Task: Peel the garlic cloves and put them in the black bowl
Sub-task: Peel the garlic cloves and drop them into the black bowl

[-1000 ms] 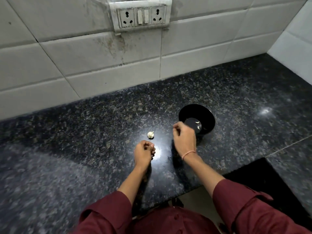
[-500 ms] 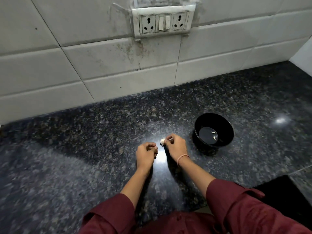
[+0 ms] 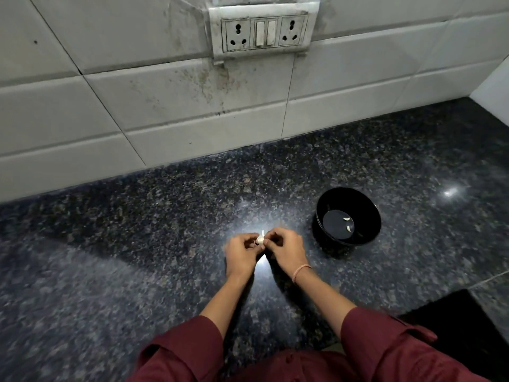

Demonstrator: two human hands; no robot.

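Note:
A small white piece of garlic [image 3: 259, 240] with a thin stem is pinched between the fingertips of both hands, just above the dark granite counter [image 3: 137, 244]. My left hand [image 3: 241, 253] grips it from the left and my right hand [image 3: 286, 250] from the right. The black bowl [image 3: 347, 216] stands on the counter to the right of my right hand, a short gap away. Two peeled white cloves [image 3: 348, 223] lie on its bottom.
A white tiled wall [image 3: 192, 106] runs along the back of the counter, with a socket and switch plate [image 3: 264, 30] above. A dark gap [image 3: 468, 326] opens at the counter's front right. My maroon sleeves fill the bottom edge.
My right hand came back from the bowl, took the garlic off the counter, and brought it to my left hand. Both hands now hold it together. The view has shifted left and upward.

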